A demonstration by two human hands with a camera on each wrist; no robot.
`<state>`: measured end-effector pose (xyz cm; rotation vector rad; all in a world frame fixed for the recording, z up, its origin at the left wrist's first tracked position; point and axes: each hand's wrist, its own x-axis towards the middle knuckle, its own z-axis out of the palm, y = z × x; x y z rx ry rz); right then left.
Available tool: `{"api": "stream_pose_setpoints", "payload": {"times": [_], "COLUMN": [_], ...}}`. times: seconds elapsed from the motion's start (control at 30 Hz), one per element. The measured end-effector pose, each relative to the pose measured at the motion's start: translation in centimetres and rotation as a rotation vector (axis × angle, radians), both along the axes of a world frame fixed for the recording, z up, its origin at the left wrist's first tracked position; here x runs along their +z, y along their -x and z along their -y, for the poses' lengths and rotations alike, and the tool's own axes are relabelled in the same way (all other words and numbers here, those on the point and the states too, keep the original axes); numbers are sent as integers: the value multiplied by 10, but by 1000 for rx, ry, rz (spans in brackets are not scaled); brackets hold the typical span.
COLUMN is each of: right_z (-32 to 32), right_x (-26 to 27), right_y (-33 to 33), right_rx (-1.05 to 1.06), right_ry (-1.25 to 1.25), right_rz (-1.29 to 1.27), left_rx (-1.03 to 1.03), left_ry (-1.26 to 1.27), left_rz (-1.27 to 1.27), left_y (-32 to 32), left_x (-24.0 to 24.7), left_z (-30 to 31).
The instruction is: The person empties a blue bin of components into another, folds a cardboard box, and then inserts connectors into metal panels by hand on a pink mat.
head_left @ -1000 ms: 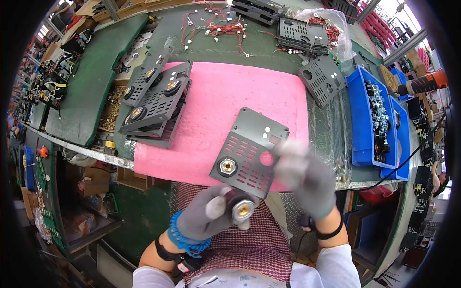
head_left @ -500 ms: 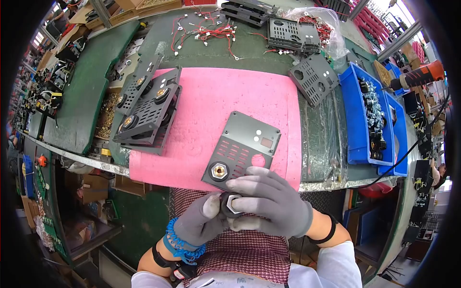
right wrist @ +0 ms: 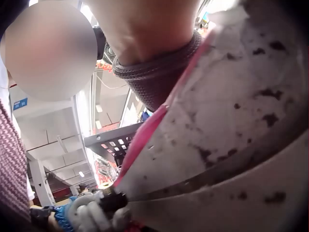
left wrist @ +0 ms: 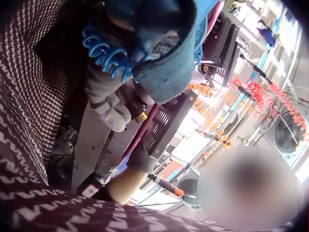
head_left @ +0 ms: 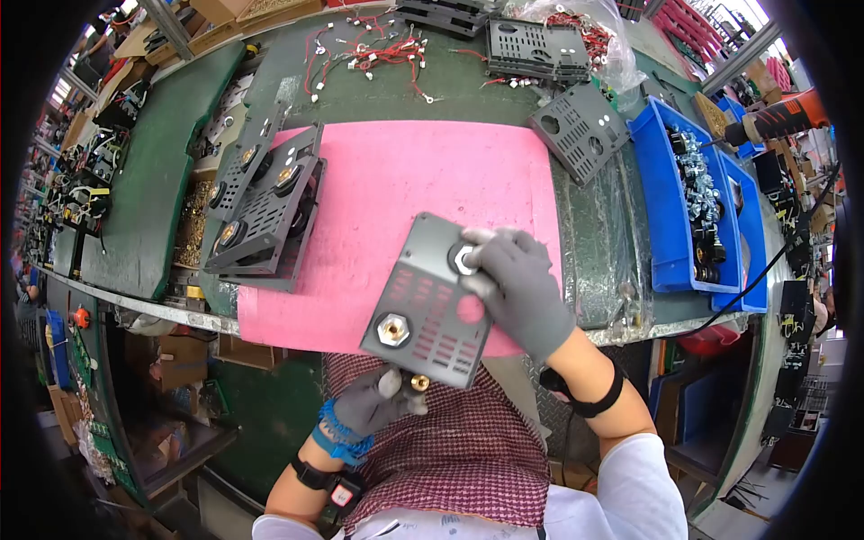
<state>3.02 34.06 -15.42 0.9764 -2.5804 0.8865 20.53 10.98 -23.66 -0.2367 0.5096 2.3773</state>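
Note:
A dark grey slotted metal plate (head_left: 430, 310) lies on the pink mat near the table's front edge. In its lower left hole sits a brass-centred fitting with a silver hex nut (head_left: 393, 330). My gloved right hand (head_left: 522, 292) is over the plate's right side, its fingertips pinching a silver hex nut with a black ring (head_left: 462, 259). Below the plate's front edge, my gloved left hand (head_left: 373, 402) holds a black fitting with a brass threaded end (head_left: 419, 382). The right wrist view shows that black fitting (right wrist: 113, 200) in the left fingers; the right fingers are hidden there.
Similar plates with fittings (head_left: 270, 193) are stacked at the left of the pink mat (head_left: 405, 171). A bare plate (head_left: 583, 135) lies to the right, near blue bins (head_left: 661, 234) of hardware and a power drill (head_left: 783, 117). Red wires (head_left: 387, 58) lie at the back.
Both hands were together at the fitting half a second ago. The hex nut and black ring are now apart from it, carried by the right hand up over the plate; the left hand keeps the fitting.

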Motion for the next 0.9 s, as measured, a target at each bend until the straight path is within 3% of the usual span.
{"api": "stream_pose_setpoints", "payload": {"times": [0.03, 0.1, 0.2, 0.3, 0.4, 0.53, 0.6, 0.7, 0.77, 0.83, 0.87, 0.9], "right_z": [2, 6, 11, 13, 10, 12, 13, 11, 9, 4, 1, -3], "right_x": [4, 16, 21, 21, 19, 14, 13, 17, 21, 29, 36, 42], "right_y": [-12, -37, -62, -70, -72, -70, -69, -67, -64, -59, -56, -53], "right_rx": [2, 41, -11, -70, -44, -78, -91, -57, -16, 25, 78, 129], "right_ry": [1, -55, -23, -40, -32, -1, -29, -40, -4, 33, 129, 226], "right_rz": [7, 150, 124, 112, 165, 168, 88, 90, 148, 202, 486, 770], "left_rx": [2, 107, 172, 10, 18, -19, 16, -111, -125, 66, 183, 181], "left_ry": [1, 513, 334, 765, 814, 819, 1129, 1255, 1196, 584, 161, 161], "left_rz": [7, -282, -97, -540, -442, -502, -783, -887, -875, -297, -20, -19], "left_y": [5, 23, 33, 32, 31, 31, 29, 26, 29, 31, 31, 30], "left_x": [8, 27, 32, 34, 49, 50, 50, 43, 51, 54, 50, 47], "left_z": [-5, -25, -39, -36, -41, -39, -47, -39, -37, -43, -44, -43]}}
